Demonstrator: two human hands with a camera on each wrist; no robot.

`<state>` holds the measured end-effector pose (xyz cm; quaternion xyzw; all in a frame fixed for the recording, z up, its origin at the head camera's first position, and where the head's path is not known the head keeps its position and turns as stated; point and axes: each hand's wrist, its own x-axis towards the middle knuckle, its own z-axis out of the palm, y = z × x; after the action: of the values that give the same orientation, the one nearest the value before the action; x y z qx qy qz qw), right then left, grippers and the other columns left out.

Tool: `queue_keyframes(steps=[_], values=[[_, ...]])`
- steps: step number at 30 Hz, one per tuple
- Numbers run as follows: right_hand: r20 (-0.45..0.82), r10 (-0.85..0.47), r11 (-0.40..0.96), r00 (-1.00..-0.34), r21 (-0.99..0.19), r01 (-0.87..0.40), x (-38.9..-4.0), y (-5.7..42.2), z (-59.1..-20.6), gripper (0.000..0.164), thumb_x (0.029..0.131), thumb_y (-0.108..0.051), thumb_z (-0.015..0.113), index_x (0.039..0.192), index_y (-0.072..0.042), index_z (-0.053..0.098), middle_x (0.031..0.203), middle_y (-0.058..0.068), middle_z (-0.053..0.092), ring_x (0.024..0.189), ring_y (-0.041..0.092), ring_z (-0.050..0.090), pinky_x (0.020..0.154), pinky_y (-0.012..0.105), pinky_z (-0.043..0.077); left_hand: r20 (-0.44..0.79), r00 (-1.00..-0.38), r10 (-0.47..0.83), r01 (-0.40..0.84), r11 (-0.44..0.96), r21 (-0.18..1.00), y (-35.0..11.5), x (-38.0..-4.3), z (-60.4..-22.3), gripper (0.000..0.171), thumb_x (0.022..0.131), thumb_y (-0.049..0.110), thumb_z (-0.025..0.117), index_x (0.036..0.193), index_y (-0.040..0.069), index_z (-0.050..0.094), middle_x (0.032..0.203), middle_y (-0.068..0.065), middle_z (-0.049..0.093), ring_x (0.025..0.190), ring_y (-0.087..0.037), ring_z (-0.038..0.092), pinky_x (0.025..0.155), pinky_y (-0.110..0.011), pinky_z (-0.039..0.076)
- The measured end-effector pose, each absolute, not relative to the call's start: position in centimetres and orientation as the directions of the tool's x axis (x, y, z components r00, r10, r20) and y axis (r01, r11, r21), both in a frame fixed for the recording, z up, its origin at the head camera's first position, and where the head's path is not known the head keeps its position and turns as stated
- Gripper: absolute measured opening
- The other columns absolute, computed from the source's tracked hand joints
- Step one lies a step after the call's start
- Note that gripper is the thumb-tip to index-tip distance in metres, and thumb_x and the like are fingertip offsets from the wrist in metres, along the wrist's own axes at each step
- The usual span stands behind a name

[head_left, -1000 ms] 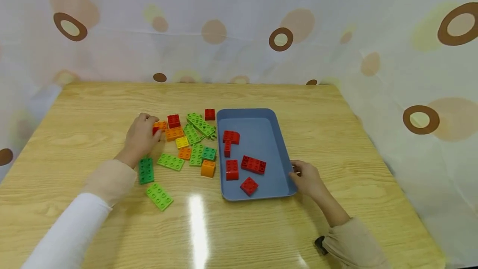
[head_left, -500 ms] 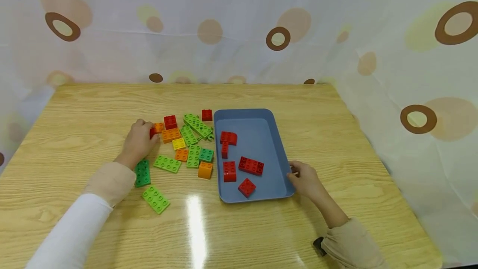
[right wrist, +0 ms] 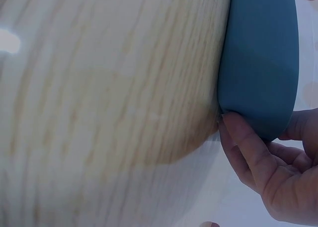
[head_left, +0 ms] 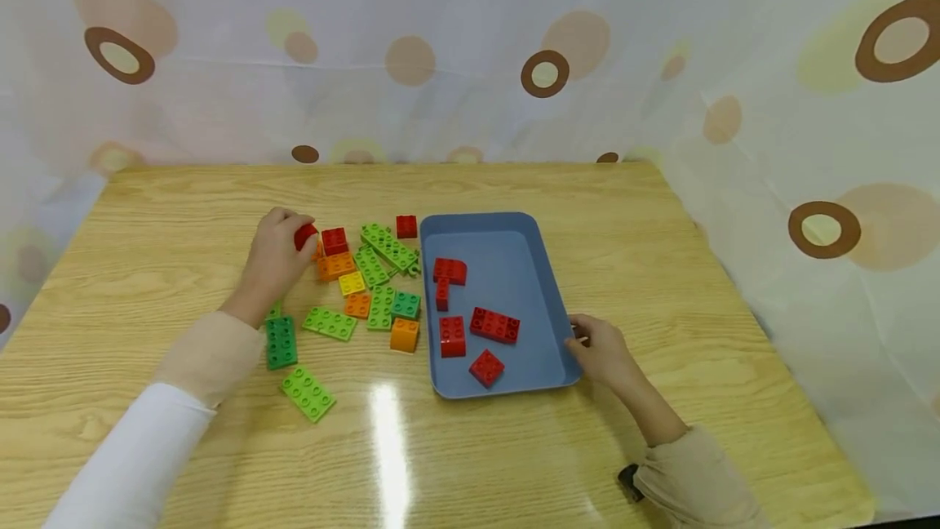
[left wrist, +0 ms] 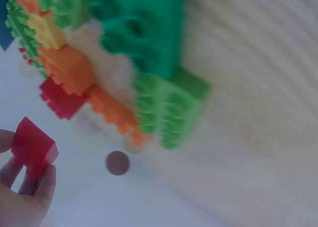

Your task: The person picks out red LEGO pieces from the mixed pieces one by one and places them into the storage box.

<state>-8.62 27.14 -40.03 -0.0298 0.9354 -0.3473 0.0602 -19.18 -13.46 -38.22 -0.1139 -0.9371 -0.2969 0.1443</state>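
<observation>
My left hand (head_left: 274,266) pinches a red toy building brick (head_left: 304,236) between thumb and fingers, above the far left of the loose bricks. The left wrist view shows that brick (left wrist: 34,145) raised off the table, its smooth side facing the camera. At the blue-grey tray (head_left: 525,268), my right hand (head_left: 604,353) grips the near part of the right wall. In the right wrist view, fingers (right wrist: 248,145) press the tray's outer wall (right wrist: 258,63) while the thumb reaches over the rim. Several red bricks (head_left: 495,325) lie inside the tray.
Left of the tray are scattered green, orange and yellow bricks, including a dark green brick (head_left: 281,342) and a light green brick (head_left: 308,393) nearest me. Two red bricks stay outside: one (head_left: 334,241) beside the orange ones, another (head_left: 406,226) by the tray's far corner. A patterned cloth (head_left: 470,47) hangs behind.
My left hand has lifted the red brick up from beside an orange brick. The head view has shifted a little. My right hand keeps its place on the tray.
</observation>
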Motion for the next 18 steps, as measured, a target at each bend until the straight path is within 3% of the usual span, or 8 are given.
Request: queue_keyframes(steps=[9,18], values=[[-0.072,-0.087,0.76,-0.994,-0.649,-0.019,-8.6,27.3,-40.0,0.03,0.08,0.003,0.05,0.11,0.011,0.051,0.094,0.027,0.059,0.082,0.034,0.058,0.067,0.038,0.051,0.513,-0.803,0.303,0.554,0.698,0.454,-6.9,-19.9,-35.9,0.021,0.08,0.004,0.058,0.099,-0.006,0.059,0.096,-0.022,0.051,0.089,-0.033,0.046,0.072,-0.043,0.048],[-0.074,-0.087,0.746,-0.993,-0.666,-0.016,-8.6,27.1,-40.1,0.029,0.08,0.005,0.05,0.108,0.012,0.051,0.093,0.027,0.06,0.08,0.032,0.058,0.064,0.037,0.051,0.427,-0.646,0.633,0.763,0.555,0.331,2.0,-18.9,-36.8,0.018,0.083,0.006,0.055,0.098,-0.002,0.06,0.094,-0.016,0.053,0.085,-0.025,0.047,0.072,-0.032,0.045]])
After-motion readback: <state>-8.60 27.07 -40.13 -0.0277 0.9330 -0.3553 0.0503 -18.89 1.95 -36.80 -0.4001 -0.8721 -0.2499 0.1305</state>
